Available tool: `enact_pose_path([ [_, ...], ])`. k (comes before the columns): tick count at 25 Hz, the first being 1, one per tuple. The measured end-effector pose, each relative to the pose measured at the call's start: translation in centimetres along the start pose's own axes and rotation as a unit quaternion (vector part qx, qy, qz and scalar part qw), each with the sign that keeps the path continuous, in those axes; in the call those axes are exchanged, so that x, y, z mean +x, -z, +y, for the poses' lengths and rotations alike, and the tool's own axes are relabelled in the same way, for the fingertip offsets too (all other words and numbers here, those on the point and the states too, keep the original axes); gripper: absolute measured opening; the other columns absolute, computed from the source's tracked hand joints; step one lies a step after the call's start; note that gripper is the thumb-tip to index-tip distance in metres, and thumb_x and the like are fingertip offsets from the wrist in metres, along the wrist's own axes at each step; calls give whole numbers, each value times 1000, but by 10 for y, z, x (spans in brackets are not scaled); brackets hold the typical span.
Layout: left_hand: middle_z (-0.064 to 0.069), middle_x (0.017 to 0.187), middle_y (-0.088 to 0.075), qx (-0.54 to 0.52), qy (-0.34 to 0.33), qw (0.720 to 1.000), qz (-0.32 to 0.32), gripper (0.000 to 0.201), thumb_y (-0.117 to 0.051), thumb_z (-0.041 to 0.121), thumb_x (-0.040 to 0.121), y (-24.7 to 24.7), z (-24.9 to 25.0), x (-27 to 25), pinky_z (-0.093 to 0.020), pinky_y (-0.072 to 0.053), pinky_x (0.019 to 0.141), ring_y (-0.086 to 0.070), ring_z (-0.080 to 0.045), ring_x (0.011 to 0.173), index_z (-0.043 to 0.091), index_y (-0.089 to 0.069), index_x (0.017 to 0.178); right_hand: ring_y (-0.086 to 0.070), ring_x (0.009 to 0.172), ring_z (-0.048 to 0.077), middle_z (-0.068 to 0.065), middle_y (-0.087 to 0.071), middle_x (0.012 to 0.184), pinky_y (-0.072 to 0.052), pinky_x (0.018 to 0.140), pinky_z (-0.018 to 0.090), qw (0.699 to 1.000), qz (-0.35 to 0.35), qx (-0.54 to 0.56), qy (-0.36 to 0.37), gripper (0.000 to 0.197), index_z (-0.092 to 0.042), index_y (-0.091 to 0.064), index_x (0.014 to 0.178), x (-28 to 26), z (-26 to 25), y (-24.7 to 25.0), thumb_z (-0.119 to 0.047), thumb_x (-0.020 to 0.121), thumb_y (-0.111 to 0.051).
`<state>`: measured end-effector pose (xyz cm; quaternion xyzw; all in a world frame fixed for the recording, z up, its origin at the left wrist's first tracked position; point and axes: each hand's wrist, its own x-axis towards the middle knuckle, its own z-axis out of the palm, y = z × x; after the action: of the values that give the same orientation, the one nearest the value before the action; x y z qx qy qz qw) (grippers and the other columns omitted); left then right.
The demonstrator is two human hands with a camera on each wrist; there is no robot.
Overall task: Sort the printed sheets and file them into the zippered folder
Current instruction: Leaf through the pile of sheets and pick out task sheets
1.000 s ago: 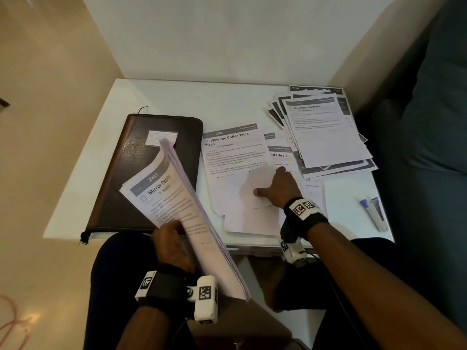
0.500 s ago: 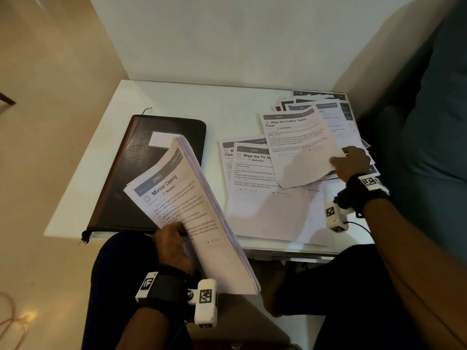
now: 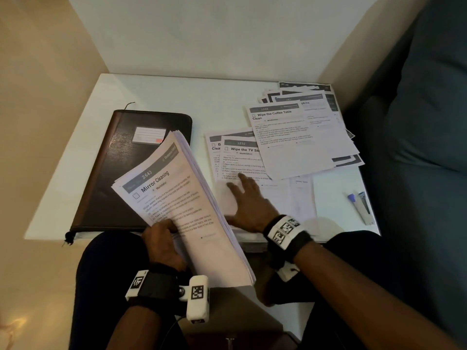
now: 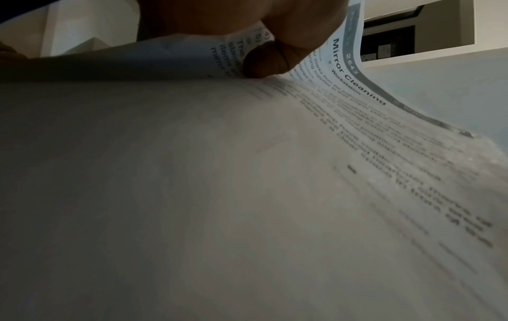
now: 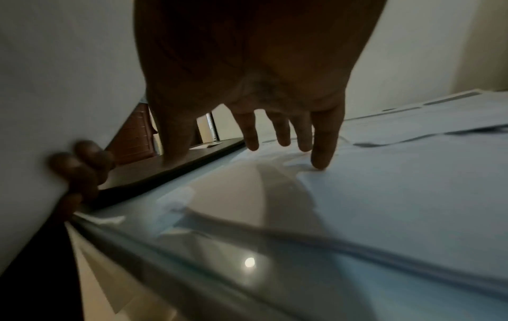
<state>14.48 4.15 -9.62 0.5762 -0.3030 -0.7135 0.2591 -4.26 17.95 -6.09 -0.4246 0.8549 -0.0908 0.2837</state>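
My left hand (image 3: 164, 245) grips a thick stack of printed sheets (image 3: 187, 210), tilted up over my lap; its top page reads "Mirror Cleaning". In the left wrist view my thumb (image 4: 270, 59) pinches that stack (image 4: 247, 195). My right hand (image 3: 249, 202) lies flat with straight fingers on the loose sheets (image 3: 242, 160) in the middle of the white table (image 3: 164, 97), fingertips (image 5: 320, 158) touching the paper. The "Wipe the Coffee Table Clean" sheet (image 3: 290, 137) lies on the right-hand pile (image 3: 326, 109). The dark zippered folder (image 3: 121, 173) lies shut on the table's left side.
A small tube and a pen-like item (image 3: 361, 205) lie near the table's right front corner. A teal sofa (image 3: 424, 122) stands close on the right. A wall (image 3: 202, 34) runs behind the table. My knees sit under the front edge.
My right hand carried the "Wipe the Coffee Table Clean" sheet onto the right pile, let it go, and came back onto the middle sheets. The left hand kept holding its stack.
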Motion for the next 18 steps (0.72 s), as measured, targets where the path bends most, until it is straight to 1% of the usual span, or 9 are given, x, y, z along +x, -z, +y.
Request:
enact_pose_path([
  [2,-14,82,-52,0,-18,1000,-12,20,-59,-1,64,0,2,-3,-33,-50,60,-56,-28,77,4,-58,84,18,154,37,5,22,168,-17,116,70,998,-25,-60,23,105,-31,-2,162,-4,-7,-18,-70,84,-61],
  [3,-13,81,-51,-1,-20,1000,-3,19,-58,-5,64,-1,2,-3,-30,-50,57,-56,-28,75,4,-56,81,20,154,38,5,23,168,-14,116,70,996,-24,-76,30,102,-30,-2,162,-6,-7,-21,-67,87,-60],
  [6,-10,85,-49,-18,-2,1000,0,22,-60,-1,53,-2,4,-2,-33,-48,59,-53,-28,77,9,-51,70,11,156,34,2,9,171,-20,118,67,998,-11,-55,42,70,-30,-25,158,-5,8,-18,-58,99,-48],
  [8,-10,88,-48,-23,18,1000,-6,34,-64,4,41,-1,3,1,-36,-47,61,-52,-28,78,11,-50,71,-9,157,31,5,-15,170,-28,120,57,998,32,21,59,48,-21,-49,147,-3,24,-6,-43,105,-47],
  [10,-12,88,-50,-10,30,999,-13,41,-68,11,32,2,2,5,-40,-50,66,-55,-30,79,11,-52,70,-40,145,32,14,-44,156,-35,117,40,985,126,100,66,35,-8,-63,134,-3,40,5,-25,105,-51],
  [13,-18,86,-56,29,20,999,-12,34,-71,12,40,5,0,9,-46,-52,73,-60,-35,83,6,-57,70,-64,110,38,19,-68,118,-46,90,34,945,288,156,-20,24,-2,-68,116,-4,58,16,-13,102,-52],
  [14,-19,88,-57,33,17,999,-9,30,-70,10,48,5,0,7,-46,-52,75,-60,-35,85,5,-59,75,-64,106,39,18,-68,114,-47,86,36,926,334,164,-64,26,-3,-68,116,-6,63,21,-14,102,-50],
  [16,-18,92,-56,13,23,1000,-10,26,-65,6,54,4,1,5,-46,-52,78,-61,-34,87,5,-57,78,-64,107,36,15,-68,117,-48,90,39,896,392,176,-111,37,-8,-61,134,-11,65,28,-17,103,-44],
  [18,-15,86,-53,-12,26,999,-21,28,-66,5,46,2,0,6,-43,-51,75,-60,-32,83,9,-53,71,-64,100,26,8,-65,119,-50,86,34,910,380,156,-51,51,-22,-46,151,-18,57,26,-9,102,-45],
])
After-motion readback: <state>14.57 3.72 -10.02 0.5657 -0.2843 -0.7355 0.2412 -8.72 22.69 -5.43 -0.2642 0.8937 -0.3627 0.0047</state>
